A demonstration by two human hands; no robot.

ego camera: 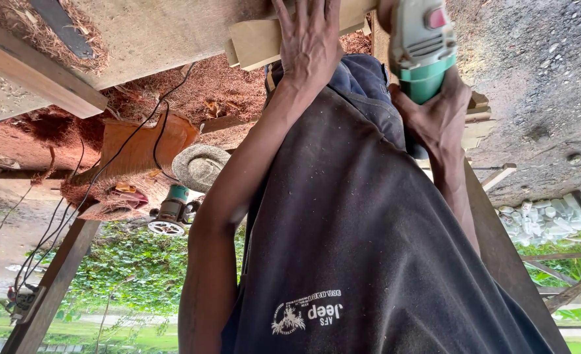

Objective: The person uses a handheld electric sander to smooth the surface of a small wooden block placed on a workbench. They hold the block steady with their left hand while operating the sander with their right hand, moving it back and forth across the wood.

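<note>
From the head camera the whole scene comes out upside down, so the ground sits at the top of the picture and the greenery at the bottom.

Your left hand (pixel 309 36) lies flat, fingers spread, on a pale wooden board (pixel 258 39) near the top edge, pressing on it rather than gripping. The board runs across from left to right and passes under your palm; its far end is hidden behind the hand and the tool.

Your right hand (pixel 437 118) is clenched around the body of a green and grey power tool (pixel 421 46), just beside the board on the right. The working end of the tool is cut off by the frame edge, so you cannot tell whether it touches the wood.

Between your arms hangs your dark apron (pixel 369 249), dusted with fine specks.

Off to the left, well apart from your hands, a straw hat (pixel 200 165) rests near a second power tool (pixel 171 216) with a round disc, amid reddish sawdust (pixel 205 85). Black cables (pixel 94 183) trail across that area. A pile of white stones (pixel 546 219) shows at the right.
</note>
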